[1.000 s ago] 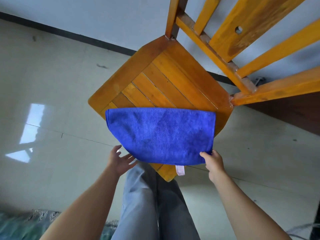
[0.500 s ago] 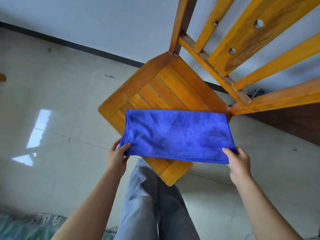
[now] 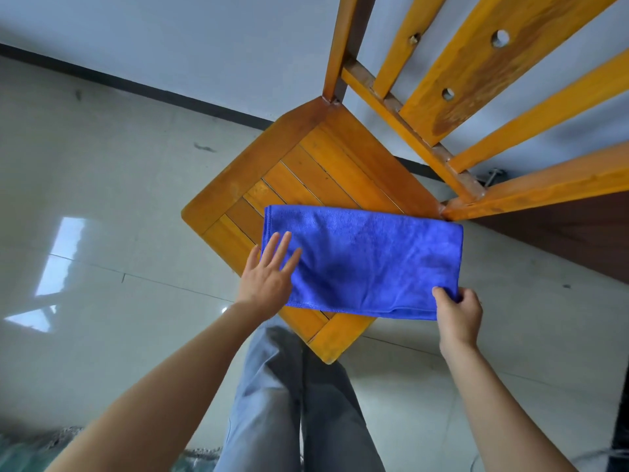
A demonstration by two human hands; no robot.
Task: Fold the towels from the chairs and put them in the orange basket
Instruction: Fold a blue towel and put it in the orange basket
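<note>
Grey trouser legs [image 3: 289, 403] stand by the wooden chair seat's [image 3: 306, 165] near corner. The right hand [image 3: 457, 313] pinches the near right corner of the folded blue towel [image 3: 367, 260]. The left hand [image 3: 269, 270] presses its left end, fingers straight and slightly spread. The blue towel lies across the seat's near part, overhanging its right edge.

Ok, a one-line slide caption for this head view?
Left hand lies flat on a folded blue towel on a wooden chair seat while the right hand pinches its near corner.
</note>
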